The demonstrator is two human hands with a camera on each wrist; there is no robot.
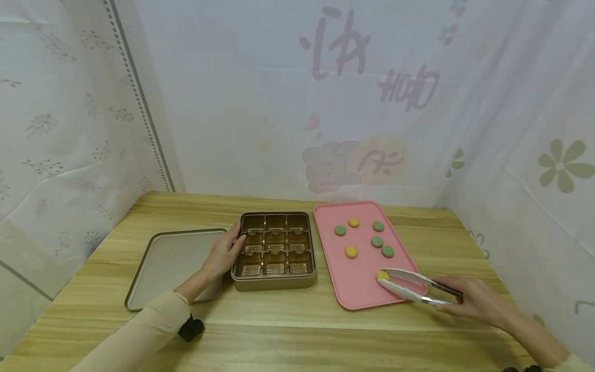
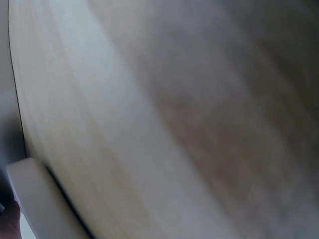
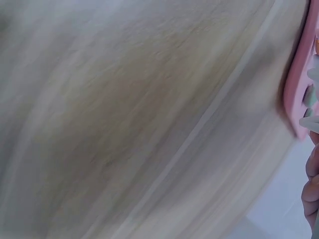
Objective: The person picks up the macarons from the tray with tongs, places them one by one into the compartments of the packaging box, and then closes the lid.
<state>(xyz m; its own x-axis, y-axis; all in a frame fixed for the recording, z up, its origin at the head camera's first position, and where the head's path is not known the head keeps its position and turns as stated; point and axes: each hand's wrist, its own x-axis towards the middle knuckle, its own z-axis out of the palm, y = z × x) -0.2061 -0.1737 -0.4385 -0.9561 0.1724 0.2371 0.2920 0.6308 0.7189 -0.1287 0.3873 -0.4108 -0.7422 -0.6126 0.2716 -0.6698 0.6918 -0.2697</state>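
- The yellow sweet (image 1: pixel 382 275) might slip from the tongs (image 1: pixel 402 292) if the tips pinch it off-centre or too lightly
- Squeezing hard could dent it, should it be soft
- The right hand (image 1: pixel 476 299) grips the tongs; the sweet sits between their narrowed tips, over the pink tray's (image 1: pixel 358 294) near end; how firmly they press, I cannot tell
- The left hand (image 1: pixel 224 253) holds the box (image 1: pixel 274 283) by its left edge

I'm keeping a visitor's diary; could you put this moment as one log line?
left hand: on box edge | right hand: holds tongs | yellow piece: between the tongs | pink tray: right of box
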